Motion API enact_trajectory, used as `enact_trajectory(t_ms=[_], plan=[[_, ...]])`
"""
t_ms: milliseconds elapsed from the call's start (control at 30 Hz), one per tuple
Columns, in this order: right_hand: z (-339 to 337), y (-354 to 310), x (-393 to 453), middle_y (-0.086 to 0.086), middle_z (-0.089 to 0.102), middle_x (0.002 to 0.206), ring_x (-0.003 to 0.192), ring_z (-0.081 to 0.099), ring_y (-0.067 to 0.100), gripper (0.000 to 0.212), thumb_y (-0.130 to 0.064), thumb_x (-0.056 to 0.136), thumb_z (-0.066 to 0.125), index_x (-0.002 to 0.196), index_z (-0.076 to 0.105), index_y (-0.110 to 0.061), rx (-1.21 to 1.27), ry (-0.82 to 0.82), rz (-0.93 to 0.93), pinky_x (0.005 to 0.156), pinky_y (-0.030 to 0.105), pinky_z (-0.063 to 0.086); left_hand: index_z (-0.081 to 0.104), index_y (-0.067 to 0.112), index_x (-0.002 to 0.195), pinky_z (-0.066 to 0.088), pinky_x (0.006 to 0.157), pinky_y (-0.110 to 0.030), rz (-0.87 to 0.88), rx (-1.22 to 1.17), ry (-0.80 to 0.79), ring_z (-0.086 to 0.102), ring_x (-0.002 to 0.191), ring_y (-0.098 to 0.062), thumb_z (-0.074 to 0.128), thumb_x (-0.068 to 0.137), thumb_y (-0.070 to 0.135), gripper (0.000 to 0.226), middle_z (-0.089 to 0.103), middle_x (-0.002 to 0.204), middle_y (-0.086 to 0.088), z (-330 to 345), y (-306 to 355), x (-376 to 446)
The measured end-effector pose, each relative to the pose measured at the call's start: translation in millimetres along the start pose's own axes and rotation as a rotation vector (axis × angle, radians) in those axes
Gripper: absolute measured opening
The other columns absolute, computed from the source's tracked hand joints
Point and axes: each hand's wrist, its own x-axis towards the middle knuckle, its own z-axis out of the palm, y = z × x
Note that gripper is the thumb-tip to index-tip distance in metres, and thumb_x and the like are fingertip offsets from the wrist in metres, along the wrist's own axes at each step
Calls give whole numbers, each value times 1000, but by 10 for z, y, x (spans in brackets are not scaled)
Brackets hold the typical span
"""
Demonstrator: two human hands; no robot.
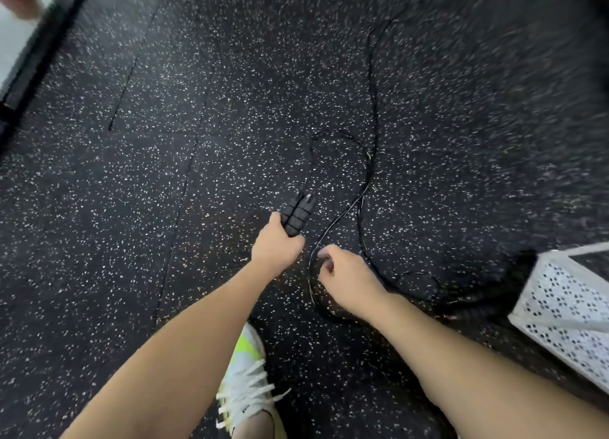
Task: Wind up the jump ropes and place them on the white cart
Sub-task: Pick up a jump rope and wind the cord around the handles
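Head view, centre frame: left hand point(276, 246) grips both black handles point(298, 214), right hand point(346, 274) pinches the cord point(342, 214); wind even loops, keeping the cord taut.

A gym — black speckled rubber floor point(230, 109), jump rope point(365, 175)

The light is looking soft and even, with almost no shadows. The speckled floor point(230, 116) is blurring toward the top corners, and the edges are bending.
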Motion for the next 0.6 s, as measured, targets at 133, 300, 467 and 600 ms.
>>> enact_trajectory(t_ms=[133,300,467,600], plan=[[-407,24,-597,-7,62,122,94,63,13,33,-25,100,50,132,54,-27,85,86,27,86,36,54,52,18,108,46,69,-34,77,-51,-103,60,82,-25,65,83,23,28,65,95,-3,17,480,-649],[-955,-63,-1392,-6,64,102,76,55,2,28,-21,99,55,126,58,-24,261,249,40,59,17,40,52,21,112,41,57,-29,206,-101,-194,54,68,-17,63,84,15,31,64,90,-2,-273,1154,-1530],[-1427,-210,-2148,-8,59,97,70,52,0,27,-23,103,51,129,57,-21,469,417,16,51,12,37,55,25,103,41,56,-30,208,-256,-275,48,64,-20,57,60,19,43,56,77,-1,-672,1779,-2466],[-1718,-279,-2622,-1,71,113,102,66,20,33,-46,102,52,116,67,-21,911,453,-1,84,34,48,51,10,99,41,52,-30,114,-641,-454,48,55,-22,56,56,9,44,54,79,-10,-728,2100,-3311]])
